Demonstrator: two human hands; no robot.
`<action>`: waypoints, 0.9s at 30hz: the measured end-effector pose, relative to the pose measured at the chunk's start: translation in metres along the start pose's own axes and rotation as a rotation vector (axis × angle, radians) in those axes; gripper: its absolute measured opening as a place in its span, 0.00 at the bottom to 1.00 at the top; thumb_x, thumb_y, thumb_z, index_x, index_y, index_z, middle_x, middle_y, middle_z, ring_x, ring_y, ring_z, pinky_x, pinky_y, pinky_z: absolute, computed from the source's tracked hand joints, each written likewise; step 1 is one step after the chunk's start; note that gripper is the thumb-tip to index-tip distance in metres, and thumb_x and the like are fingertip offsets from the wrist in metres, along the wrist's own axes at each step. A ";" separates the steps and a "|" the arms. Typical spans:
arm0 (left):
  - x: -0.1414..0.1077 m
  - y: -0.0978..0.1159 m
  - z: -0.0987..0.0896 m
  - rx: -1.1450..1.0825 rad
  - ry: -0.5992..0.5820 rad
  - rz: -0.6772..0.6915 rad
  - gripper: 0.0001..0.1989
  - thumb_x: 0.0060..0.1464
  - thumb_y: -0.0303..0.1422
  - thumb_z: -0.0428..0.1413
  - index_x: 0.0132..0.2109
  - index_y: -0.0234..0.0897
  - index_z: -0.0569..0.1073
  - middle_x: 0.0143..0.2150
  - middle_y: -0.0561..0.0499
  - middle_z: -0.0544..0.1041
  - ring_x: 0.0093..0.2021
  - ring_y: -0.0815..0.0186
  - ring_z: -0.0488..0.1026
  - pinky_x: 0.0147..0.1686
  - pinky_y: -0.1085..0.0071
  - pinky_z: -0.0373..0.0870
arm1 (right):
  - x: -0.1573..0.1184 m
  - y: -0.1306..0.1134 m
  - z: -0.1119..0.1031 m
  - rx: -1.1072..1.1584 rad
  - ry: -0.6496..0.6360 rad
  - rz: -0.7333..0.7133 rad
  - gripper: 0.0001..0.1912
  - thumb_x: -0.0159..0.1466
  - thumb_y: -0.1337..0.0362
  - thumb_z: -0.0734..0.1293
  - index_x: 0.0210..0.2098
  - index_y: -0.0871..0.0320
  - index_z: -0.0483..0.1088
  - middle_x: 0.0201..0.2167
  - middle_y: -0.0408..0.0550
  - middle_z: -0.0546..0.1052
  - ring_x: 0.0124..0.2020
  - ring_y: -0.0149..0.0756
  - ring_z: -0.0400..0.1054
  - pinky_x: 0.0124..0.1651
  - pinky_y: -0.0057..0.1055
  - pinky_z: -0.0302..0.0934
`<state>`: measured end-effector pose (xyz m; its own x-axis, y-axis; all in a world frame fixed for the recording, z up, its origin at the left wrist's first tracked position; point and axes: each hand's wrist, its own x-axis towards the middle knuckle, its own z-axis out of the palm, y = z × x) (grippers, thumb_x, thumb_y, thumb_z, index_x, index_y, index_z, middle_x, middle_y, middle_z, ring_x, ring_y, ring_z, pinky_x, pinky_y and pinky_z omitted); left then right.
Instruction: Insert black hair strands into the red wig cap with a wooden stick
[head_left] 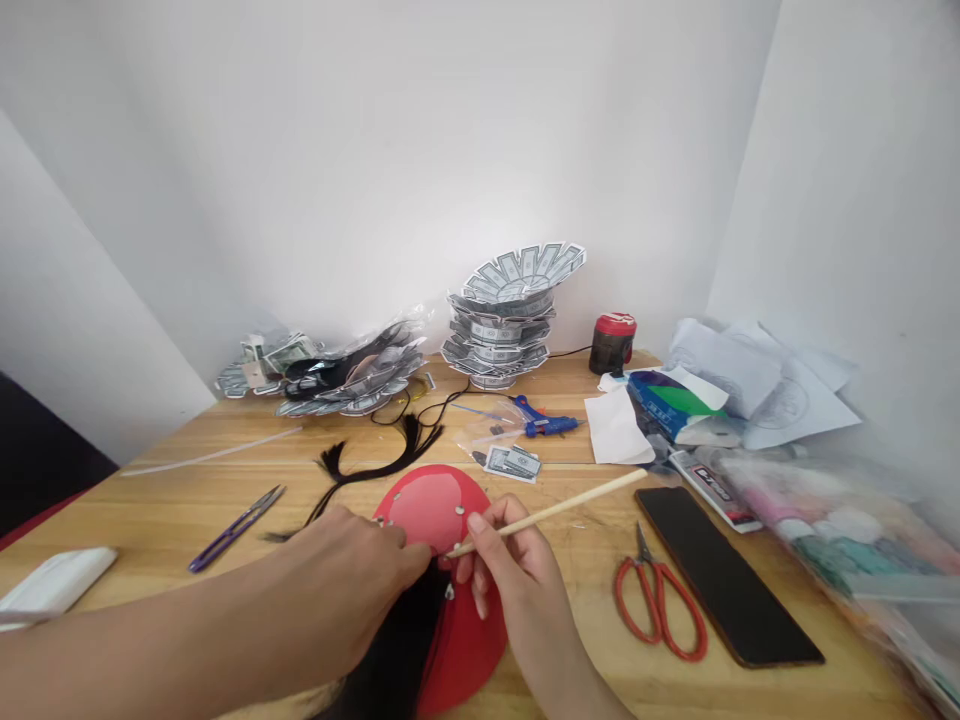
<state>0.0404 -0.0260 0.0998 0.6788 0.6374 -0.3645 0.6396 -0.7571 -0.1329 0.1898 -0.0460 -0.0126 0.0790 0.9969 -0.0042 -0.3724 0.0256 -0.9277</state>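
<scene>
Red fan (442, 520) sits on the table (165, 510); left hand (352, 560) presses it flat, right hand (506, 560) pinches a wooden stick (555, 510) pointing to 2 o'clock.

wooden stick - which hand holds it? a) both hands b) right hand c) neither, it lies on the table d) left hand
b: the right hand pinches the wooden stick with its tip against the red disc, while the left hand rests on the disc.

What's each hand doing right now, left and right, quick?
Left hand: fingers pressed on the red cone, gripping nothing visible.
Right hand: fingers closed on the wooden stick, its tip at the cone.
</scene>
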 end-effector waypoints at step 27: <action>0.026 -0.041 0.111 -1.654 0.428 0.168 0.25 0.64 0.51 0.49 0.34 0.33 0.76 0.25 0.51 0.75 0.14 0.79 0.49 0.14 0.76 0.41 | -0.011 0.029 0.000 -0.042 0.200 -0.198 0.24 0.60 0.42 0.70 0.26 0.57 0.68 0.20 0.40 0.74 0.15 0.20 0.53 0.19 0.19 0.45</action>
<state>-0.0083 0.0055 -0.0064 0.6371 0.7706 0.0157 0.0343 -0.0487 0.9982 0.1781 -0.0558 -0.0394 0.3293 0.9379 0.1091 -0.2931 0.2114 -0.9324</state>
